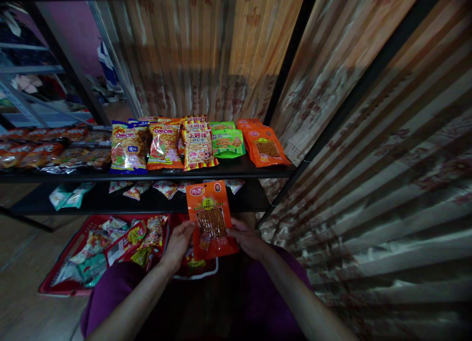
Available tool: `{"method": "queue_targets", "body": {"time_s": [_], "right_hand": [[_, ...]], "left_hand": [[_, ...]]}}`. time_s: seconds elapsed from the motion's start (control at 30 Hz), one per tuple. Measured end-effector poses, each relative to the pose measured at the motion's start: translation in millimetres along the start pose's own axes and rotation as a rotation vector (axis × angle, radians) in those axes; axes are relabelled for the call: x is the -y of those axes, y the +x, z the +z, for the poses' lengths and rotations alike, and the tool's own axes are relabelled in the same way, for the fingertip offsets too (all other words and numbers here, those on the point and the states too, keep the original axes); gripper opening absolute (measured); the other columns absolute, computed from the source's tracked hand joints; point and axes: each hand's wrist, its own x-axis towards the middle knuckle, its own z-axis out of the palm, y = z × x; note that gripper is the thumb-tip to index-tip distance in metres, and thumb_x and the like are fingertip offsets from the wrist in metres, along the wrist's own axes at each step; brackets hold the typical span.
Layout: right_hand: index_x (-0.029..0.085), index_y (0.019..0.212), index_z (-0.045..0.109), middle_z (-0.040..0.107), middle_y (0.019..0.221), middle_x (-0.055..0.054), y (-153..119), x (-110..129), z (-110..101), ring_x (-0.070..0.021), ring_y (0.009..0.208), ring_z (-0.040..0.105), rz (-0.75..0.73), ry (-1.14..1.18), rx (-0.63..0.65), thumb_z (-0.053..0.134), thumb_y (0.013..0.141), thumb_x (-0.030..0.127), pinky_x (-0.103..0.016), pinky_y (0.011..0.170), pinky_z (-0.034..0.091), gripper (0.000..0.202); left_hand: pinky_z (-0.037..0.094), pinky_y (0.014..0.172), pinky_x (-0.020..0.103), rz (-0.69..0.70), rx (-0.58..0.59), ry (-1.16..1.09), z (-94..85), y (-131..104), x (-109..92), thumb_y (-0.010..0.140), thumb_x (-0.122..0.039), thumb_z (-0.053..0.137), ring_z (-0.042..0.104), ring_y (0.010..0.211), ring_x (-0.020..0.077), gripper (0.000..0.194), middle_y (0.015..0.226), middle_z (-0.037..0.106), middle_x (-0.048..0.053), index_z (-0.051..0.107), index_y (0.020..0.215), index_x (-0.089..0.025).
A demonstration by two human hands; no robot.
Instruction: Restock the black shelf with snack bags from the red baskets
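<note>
Both my hands hold one orange snack packet [211,220] upright in front of me, its clear window showing brown sticks. My left hand [180,242] pinches its left edge, while my right hand [245,237] grips the lower right edge. Beyond it, similar orange packets [266,146] lean in a stack at the right end of the black shelf [236,171]. Beside those stand green snack bags [227,143], then red and yellow bags [198,146], an orange bag [164,144] and a blue and yellow bag [129,146].
Below the shelf, a red basket [55,277] holds several mixed snack bags; a second basket [212,272] is partly hidden behind my hands. Small packets [138,189] lie on the lower shelf [92,201]. Brown packaged snacks [47,154] fill the left. A patterned curtain [368,223] hangs at right.
</note>
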Motion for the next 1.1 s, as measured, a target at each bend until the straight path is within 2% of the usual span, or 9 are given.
{"method": "queue_targets", "body": {"time_s": [0.2,0.5,0.6,0.73,0.93,1.0,1.1], "right_hand": [[0.020,0.111,0.064,0.068,0.102,-0.004,-3,9,-2,-0.0203,0.091,0.062,-0.054,-0.068,-0.001,0.074,0.066,0.036,-0.040,0.092,0.042,0.049],[0.021,0.109,0.065,0.069,0.100,-0.004,-9,37,-15,-0.0204,0.090,0.063,-0.113,-0.075,-0.049,0.072,0.068,0.037,-0.041,0.092,0.042,0.045],[0.021,0.111,0.064,0.069,0.101,-0.004,-8,40,-24,-0.0218,0.095,0.061,-0.136,-0.069,-0.093,0.073,0.067,0.037,-0.042,0.093,0.041,0.048],[0.021,0.109,0.065,0.069,0.103,-0.004,-9,42,-32,-0.0221,0.098,0.060,-0.149,-0.077,-0.111,0.073,0.068,0.040,-0.042,0.093,0.042,0.046],[0.021,0.105,0.065,0.069,0.099,-0.003,-11,48,-34,-0.0202,0.093,0.062,-0.181,-0.083,-0.166,0.072,0.070,0.038,-0.038,0.088,0.044,0.040],[0.022,0.110,0.063,0.068,0.103,-0.003,-12,49,-32,-0.0198,0.096,0.062,-0.187,-0.041,-0.144,0.074,0.068,0.033,-0.037,0.089,0.045,0.044],[0.026,0.123,0.054,0.066,0.112,-0.003,-14,49,-25,-0.0202,0.100,0.061,-0.159,0.030,-0.108,0.076,0.066,0.027,-0.037,0.090,0.045,0.061]], "left_hand": [[0.049,0.072,0.027,0.087,0.055,0.042,6.8,1,-8,0.067,-0.040,0.068,0.066,0.085,0.0212,0.038,0.095,0.073,0.008,0.068,0.094,-0.014],[0.048,0.066,0.027,0.148,0.094,0.155,30.3,20,-21,0.067,-0.036,0.067,0.064,0.071,0.0196,0.037,0.077,0.072,0.005,0.068,0.097,-0.014],[0.048,0.069,0.027,0.161,0.123,0.152,42.5,26,-24,0.067,-0.034,0.067,0.064,0.073,0.0192,0.035,0.081,0.072,0.005,0.068,0.096,-0.014],[0.049,0.069,0.028,0.112,0.136,0.092,55.0,28,-26,0.065,-0.035,0.068,0.066,0.075,0.0194,0.036,0.088,0.073,0.006,0.067,0.094,-0.014],[0.050,0.067,0.030,0.073,0.081,0.027,61.4,32,-24,0.061,-0.040,0.072,0.066,0.075,0.0208,0.043,0.092,0.073,0.008,0.065,0.095,-0.015],[0.051,0.068,0.030,0.077,0.066,-0.003,61.6,34,-24,0.060,-0.040,0.073,0.066,0.076,0.0211,0.045,0.094,0.072,0.008,0.064,0.096,-0.015],[0.051,0.069,0.031,0.082,0.047,-0.032,60.9,34,-25,0.060,-0.042,0.073,0.066,0.079,0.0219,0.049,0.096,0.072,0.007,0.062,0.100,-0.016]]}}
